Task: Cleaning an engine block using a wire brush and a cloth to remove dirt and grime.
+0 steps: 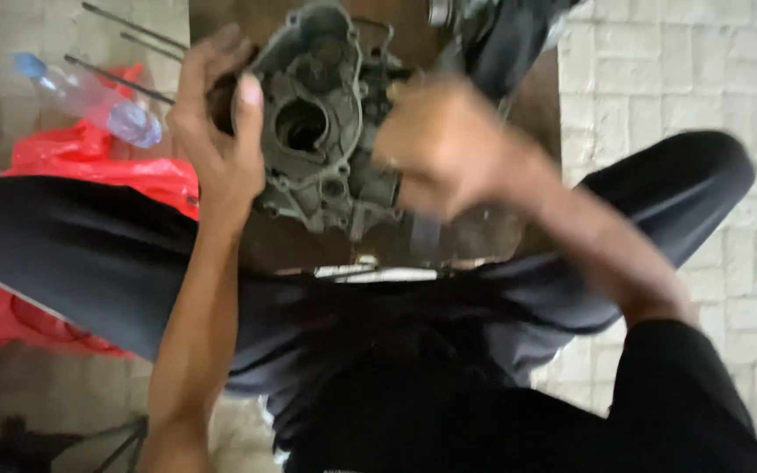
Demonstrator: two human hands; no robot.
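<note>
The engine case (pixel 326 131) is grey cast metal, grimy, with a round bore at its middle, and it lies on a brown board (pixel 536 96) between the person's knees. The left hand (pixel 216 131) curls around the case's left edge, its grip clamped on the rim with the thumb pointing up. The right hand (pixel 444 144), just right of the bore, is fisted but blurred; whether it holds anything cannot be told. Left of the case lie a plastic bottle (pixel 89 101) and thin rods (pixel 129 35), partly cut off.
</note>
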